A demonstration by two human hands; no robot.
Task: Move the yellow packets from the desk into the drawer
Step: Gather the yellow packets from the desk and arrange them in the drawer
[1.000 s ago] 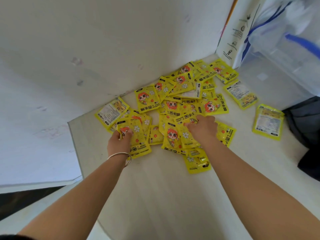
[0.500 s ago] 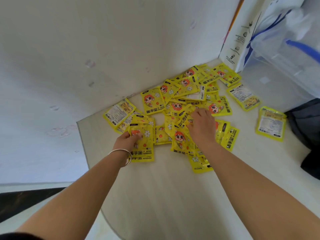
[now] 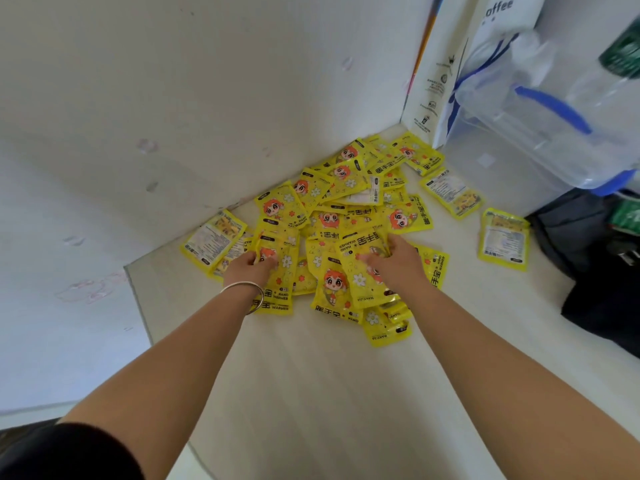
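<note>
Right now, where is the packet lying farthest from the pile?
Head view, right side: the packet lies alone on the desk, right of the pile, beside the dark bag.
</note>
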